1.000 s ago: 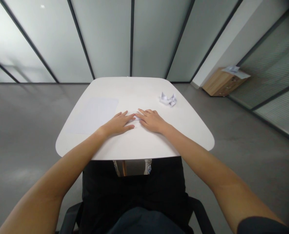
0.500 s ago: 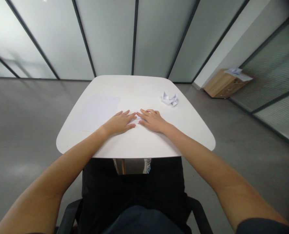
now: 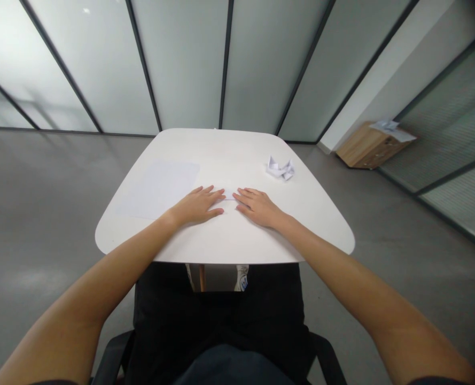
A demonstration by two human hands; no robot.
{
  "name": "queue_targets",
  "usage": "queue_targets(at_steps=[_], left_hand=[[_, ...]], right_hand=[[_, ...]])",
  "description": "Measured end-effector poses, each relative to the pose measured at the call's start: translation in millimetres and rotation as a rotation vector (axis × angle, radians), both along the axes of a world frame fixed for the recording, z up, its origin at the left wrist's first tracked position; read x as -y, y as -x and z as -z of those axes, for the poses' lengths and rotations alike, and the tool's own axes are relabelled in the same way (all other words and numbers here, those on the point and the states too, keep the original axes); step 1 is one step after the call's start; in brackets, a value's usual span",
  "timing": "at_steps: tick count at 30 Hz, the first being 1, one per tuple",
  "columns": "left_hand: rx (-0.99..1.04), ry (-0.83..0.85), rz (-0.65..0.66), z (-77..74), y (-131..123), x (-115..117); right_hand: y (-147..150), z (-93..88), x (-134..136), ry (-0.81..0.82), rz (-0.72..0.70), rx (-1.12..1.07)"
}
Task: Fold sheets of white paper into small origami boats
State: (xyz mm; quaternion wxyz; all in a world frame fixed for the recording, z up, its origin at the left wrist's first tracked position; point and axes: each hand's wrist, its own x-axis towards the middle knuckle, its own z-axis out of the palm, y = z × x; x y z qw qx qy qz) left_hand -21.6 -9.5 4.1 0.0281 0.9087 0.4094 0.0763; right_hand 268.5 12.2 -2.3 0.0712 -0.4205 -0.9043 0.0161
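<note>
My left hand (image 3: 197, 204) lies flat on the white table (image 3: 221, 240), fingers stretched out toward the middle. My right hand (image 3: 258, 206) lies flat beside it, fingers spread and pointing left. Both press on a white sheet of paper (image 3: 230, 194) that is hard to tell from the tabletop; a small corner shows between the fingertips. A second flat sheet (image 3: 161, 187) lies to the left of my left hand. A folded white paper figure (image 3: 279, 168) sits at the far right of the table, beyond my right hand.
Frosted glass panels with dark frames stand behind the table. A low wooden cabinet (image 3: 363, 145) with papers on top stands at the right by the wall. Grey floor surrounds the table. My legs and chair are below the near edge.
My right hand has slid a little to the right, so a gap with a paper corner shows between the fingertips. The view shifted slightly.
</note>
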Motion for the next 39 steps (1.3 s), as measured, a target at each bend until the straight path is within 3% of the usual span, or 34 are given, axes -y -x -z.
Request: queue_targets(at_steps=[11,26,33,39], left_hand=[[-0.026,-0.148,0.032,-4.6,8.5,7.3],[0.046,-0.055,-0.007,-6.2,16.7,17.9],[0.029,-0.106,-0.112,-17.2,-8.6,-7.2],[0.005,-0.113,-0.062,-25.1,-20.1,-34.2]], right_hand=[[5.0,-4.6,5.2,-0.067,-0.034,0.051],[4.0,-6.4,3.3,-0.051,-0.037,0.015],[14.3,-19.2,-7.4,0.004,0.021,-0.042],[31.4,-28.9,-29.6,0.067,0.099,-0.144]])
